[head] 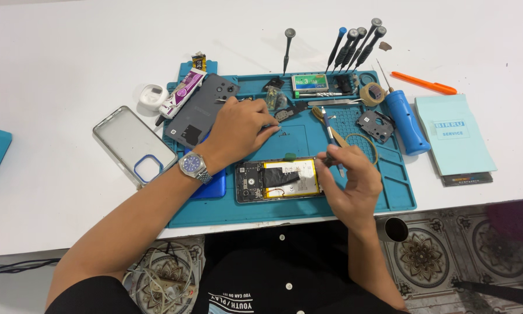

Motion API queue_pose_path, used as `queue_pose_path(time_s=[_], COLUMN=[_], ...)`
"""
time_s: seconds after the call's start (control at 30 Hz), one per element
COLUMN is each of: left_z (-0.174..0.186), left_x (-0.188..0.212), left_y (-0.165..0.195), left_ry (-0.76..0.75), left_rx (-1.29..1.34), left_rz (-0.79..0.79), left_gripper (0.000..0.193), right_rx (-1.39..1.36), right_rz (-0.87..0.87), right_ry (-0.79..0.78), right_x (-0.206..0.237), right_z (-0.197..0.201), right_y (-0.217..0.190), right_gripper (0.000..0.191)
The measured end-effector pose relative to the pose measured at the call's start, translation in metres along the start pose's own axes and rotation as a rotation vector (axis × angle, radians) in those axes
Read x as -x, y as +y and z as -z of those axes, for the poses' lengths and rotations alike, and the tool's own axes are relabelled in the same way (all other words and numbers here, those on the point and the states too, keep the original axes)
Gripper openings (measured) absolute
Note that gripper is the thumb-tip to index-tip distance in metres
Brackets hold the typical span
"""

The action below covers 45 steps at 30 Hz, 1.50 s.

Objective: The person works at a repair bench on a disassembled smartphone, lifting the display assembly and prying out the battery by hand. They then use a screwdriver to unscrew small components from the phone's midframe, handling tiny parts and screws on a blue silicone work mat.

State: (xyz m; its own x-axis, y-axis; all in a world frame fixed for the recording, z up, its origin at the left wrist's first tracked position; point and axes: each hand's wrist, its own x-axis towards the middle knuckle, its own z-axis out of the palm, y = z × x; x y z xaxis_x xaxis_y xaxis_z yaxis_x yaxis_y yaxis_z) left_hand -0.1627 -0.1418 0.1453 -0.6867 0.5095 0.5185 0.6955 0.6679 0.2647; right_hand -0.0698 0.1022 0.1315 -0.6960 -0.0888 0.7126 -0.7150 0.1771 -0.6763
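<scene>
With the opened phone (279,180) lying at the near edge of the blue mat (401,192), the right hand (348,180) pinches tweezers (331,136) beside its right end, while the left hand (238,128) reaches beyond it, fingers closing narrowly on a small part (281,114).
</scene>
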Motion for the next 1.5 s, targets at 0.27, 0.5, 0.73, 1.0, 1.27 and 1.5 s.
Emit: queue_pose_path(time_s=[0.27,0.5,0.73,1.0,1.27,1.5], left_z=[-0.0039,-0.0032,-0.0024,0.0016,0.0049,-0.0018], left_x=[0.0006,0.001,0.0006,-0.0009,-0.0009,0.0008], left_y=[-0.0004,-0.0003,0.0002,0.0034,0.0069,0.0029], left_ry=[0.0,0.0,-0.021,-0.011,-0.03,-0.017], left_rx=[0.003,-0.033,-0.024,-0.009,-0.005,0.006], left_rz=[0.02,-0.01,-0.002,0.02,0.03,0.022], left_gripper=[0.012,0.012,0.012,0.009,0.015,0.012], right_rx=[-0.039,0.049,-0.035,-0.077,-0.037,0.051], right_rz=[-0.037,-0.028,-0.045,-0.041,-0.036,-0.06], right_ry=[0.086,0.145,0.09,0.058,0.076,0.196], right_x=[-0.0013,0.0042,0.0035,0.0013,0.0024,0.0041], right_z=[-0.0031,-0.0004,-0.0022,-0.0017,-0.0014,-0.006], right_y=[0.0029,0.005,0.0048,0.0031,0.0008,-0.0018], right_gripper=[0.043,0.045,0.047,0.047,0.046,0.04])
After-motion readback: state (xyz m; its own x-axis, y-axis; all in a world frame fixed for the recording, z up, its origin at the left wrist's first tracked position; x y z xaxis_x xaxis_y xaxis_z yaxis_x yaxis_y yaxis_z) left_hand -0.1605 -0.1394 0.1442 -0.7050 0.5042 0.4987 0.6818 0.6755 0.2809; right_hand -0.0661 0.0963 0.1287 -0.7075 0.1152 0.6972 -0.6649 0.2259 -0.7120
